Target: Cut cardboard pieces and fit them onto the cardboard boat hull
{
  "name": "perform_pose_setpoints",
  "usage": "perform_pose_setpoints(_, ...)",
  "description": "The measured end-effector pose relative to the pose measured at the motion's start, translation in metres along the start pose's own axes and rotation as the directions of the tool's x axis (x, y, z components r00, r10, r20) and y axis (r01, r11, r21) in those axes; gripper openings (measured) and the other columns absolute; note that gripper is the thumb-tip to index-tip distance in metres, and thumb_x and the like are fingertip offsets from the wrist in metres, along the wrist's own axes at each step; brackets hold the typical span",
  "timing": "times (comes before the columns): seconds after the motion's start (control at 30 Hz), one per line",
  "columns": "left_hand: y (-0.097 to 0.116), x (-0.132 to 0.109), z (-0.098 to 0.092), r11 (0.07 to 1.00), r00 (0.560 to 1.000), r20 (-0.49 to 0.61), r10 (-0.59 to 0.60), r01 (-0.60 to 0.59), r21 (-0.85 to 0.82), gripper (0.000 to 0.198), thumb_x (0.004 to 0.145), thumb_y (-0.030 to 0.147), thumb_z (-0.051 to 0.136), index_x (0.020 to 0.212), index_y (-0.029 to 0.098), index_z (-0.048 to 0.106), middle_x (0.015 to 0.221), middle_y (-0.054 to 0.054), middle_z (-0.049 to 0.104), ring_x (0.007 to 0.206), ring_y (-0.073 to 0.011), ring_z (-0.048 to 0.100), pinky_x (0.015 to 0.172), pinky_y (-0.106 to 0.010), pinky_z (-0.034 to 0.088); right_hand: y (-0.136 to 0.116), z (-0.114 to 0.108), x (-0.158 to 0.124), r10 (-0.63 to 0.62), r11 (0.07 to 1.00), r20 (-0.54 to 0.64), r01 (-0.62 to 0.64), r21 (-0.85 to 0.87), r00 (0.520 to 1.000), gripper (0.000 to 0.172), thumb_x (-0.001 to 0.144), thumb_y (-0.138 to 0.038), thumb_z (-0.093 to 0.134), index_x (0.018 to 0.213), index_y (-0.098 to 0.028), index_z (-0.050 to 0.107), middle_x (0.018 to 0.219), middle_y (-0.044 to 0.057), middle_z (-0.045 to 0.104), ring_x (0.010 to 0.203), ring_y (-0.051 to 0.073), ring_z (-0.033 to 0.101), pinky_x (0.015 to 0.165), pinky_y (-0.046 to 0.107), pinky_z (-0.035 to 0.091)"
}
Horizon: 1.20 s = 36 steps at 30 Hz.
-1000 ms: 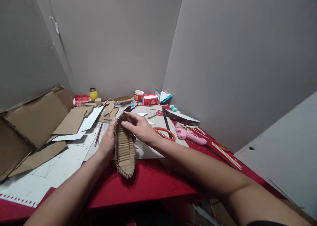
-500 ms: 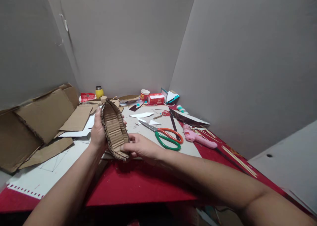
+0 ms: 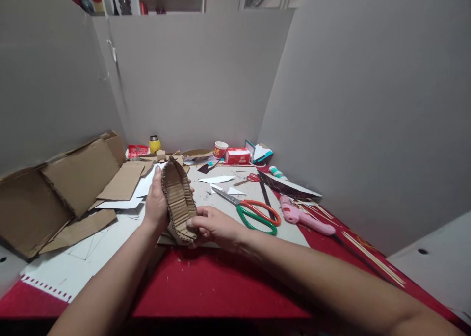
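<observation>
Between my two hands is a boat-shaped cardboard tray (image 3: 178,198) with ribbed inner walls and a pointed far end, tilted so its hollow faces me. My left hand (image 3: 157,198) wraps round its left side, fingertips showing past the right edge. At the near right end my right hand (image 3: 209,224) pinches the wall, thumb inside and fingers outside. Large scissors (image 3: 253,213) with one orange and one green handle lie to the right of my right hand on a grey board (image 3: 290,233). White paper cutouts (image 3: 217,179) lie beyond.
Cardboard sheets (image 3: 81,174) lean and lie at the left, over white paper (image 3: 59,272). A pink glue gun (image 3: 305,218) and thin wooden sticks (image 3: 373,260) lie at the right. A paper cup (image 3: 221,149), red tissue pack (image 3: 237,155) and yellow bottle (image 3: 155,144) stand at the back.
The camera view has tilted up, so shelves now show above the partition. The cardboard tray has turned slightly in my hands, its hollow looking narrower. Both hands keep their hold.
</observation>
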State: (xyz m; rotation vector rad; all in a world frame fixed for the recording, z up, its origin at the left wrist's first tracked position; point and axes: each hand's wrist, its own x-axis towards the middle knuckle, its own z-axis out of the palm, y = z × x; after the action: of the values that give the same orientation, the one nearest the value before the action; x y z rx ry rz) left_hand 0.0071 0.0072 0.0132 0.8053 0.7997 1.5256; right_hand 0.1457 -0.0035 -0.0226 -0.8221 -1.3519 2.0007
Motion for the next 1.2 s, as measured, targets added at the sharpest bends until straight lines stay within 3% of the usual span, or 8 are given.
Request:
perform_pose_setpoints(0.17, 0.008, 0.014, -0.009, 0.989, 0.997, -0.069, -0.032, 0.021, -0.145, 0.053, 0.090, 0.055, 0.033, 0.081, 0.014, 0.065, 0.060, -0.007, 0.070, 0.052, -0.0196, 0.067, 0.052, -0.030, 0.056, -0.005, -0.007, -0.001, -0.020, 1.000, -0.031, 0.020, 0.017, 0.999, 0.019, 0.073, -0.032, 0.063, 0.084, -0.016, 0.058, 0.068, 0.001, 0.062, 0.060, 0.014, 0.064, 0.054, 0.026, 0.053)
perform_pose_setpoints(0.27, 0.009, 0.022, -0.016, 0.986, 0.995, -0.077, -0.058, 0.045, -0.162, 0.055, 0.091, 0.054, 0.028, 0.078, 0.014, 0.063, 0.059, -0.008, 0.069, 0.049, -0.0195, 0.066, 0.049, -0.030, 0.055, -0.005, -0.009, -0.005, -0.177, 0.984, -0.173, 0.169, -0.062, 0.969, 0.028, 0.076, -0.034, 0.062, 0.097, -0.017, 0.058, 0.081, 0.005, 0.064, 0.070, 0.017, 0.066, 0.059, 0.029, 0.054)
perform_pose_setpoints(0.33, 0.010, 0.025, -0.020, 0.983, 0.993, -0.085, -0.077, 0.061, -0.175, 0.055, 0.091, 0.052, 0.027, 0.075, 0.013, 0.062, 0.058, -0.008, 0.069, 0.048, -0.0196, 0.066, 0.048, -0.030, 0.054, -0.005, -0.010, -0.009, -0.459, 0.873, -0.229, 0.388, -0.295, 0.859, 0.028, 0.078, -0.031, 0.063, 0.103, -0.018, 0.058, 0.089, 0.006, 0.064, 0.078, 0.018, 0.064, 0.067, 0.032, 0.054)
perform_pose_setpoints(0.4, 0.012, 0.027, -0.022, 0.979, 0.991, -0.099, -0.093, 0.073, -0.189, 0.053, 0.091, 0.050, 0.028, 0.074, 0.013, 0.062, 0.058, -0.008, 0.068, 0.047, -0.0198, 0.065, 0.047, -0.030, 0.054, -0.005, -0.012, -0.012, -0.742, 0.585, -0.090, 0.577, -0.571, 0.664, 0.024, 0.079, -0.023, 0.064, 0.103, -0.020, 0.060, 0.089, 0.005, 0.063, 0.080, 0.017, 0.061, 0.073, 0.032, 0.052)
perform_pose_setpoints(0.47, 0.012, 0.029, -0.024, 0.975, 0.987, -0.113, -0.112, 0.088, -0.203, 0.051, 0.091, 0.048, 0.029, 0.073, 0.013, 0.062, 0.057, -0.008, 0.068, 0.047, -0.0200, 0.064, 0.047, -0.031, 0.054, -0.005, -0.013, -0.014, -0.859, 0.267, 0.142, 0.666, -0.697, 0.492, 0.022, 0.081, -0.016, 0.062, 0.103, -0.020, 0.062, 0.087, 0.005, 0.062, 0.080, 0.017, 0.059, 0.075, 0.033, 0.051)
perform_pose_setpoints(0.53, 0.011, 0.029, -0.024, 0.970, 0.983, -0.117, -0.141, 0.114, -0.214, 0.051, 0.091, 0.047, 0.030, 0.073, 0.012, 0.063, 0.056, -0.008, 0.067, 0.047, -0.0199, 0.064, 0.047, -0.031, 0.054, -0.004, -0.014, -0.014, -0.859, 0.095, 0.297, 0.700, -0.708, 0.418, 0.023, 0.083, -0.013, 0.061, 0.105, -0.019, 0.063, 0.088, 0.007, 0.061, 0.083, 0.018, 0.059, 0.074, 0.032, 0.051)
perform_pose_setpoints(0.83, 0.000, 0.029, -0.022, 0.946, 0.956, -0.101, -0.274, 0.249, -0.208, 0.047, 0.089, 0.046, 0.033, 0.074, 0.012, 0.063, 0.054, -0.010, 0.065, 0.045, -0.0219, 0.062, 0.046, -0.034, 0.053, 0.003, -0.017, -0.006, -0.736, 0.033, 0.439, 0.674, -0.738, 0.515, 0.020, 0.086, -0.017, 0.060, 0.105, -0.015, 0.062, 0.084, 0.007, 0.057, 0.074, 0.016, 0.054, 0.064, 0.028, 0.049)
perform_pose_setpoints(1.2, -0.011, 0.029, -0.021, 0.939, 0.940, -0.168, -0.298, 0.257, -0.230, 0.047, 0.091, 0.046, 0.034, 0.072, 0.013, 0.061, 0.051, -0.007, 0.063, 0.044, -0.0200, 0.061, 0.045, -0.031, 0.052, 0.005, -0.021, -0.001, -0.690, -0.052, 0.516, 0.676, -0.735, 0.508, 0.011, 0.090, -0.018, 0.055, 0.089, -0.017, 0.066, 0.077, 0.006, 0.059, 0.070, 0.015, 0.055, 0.061, 0.025, 0.046)
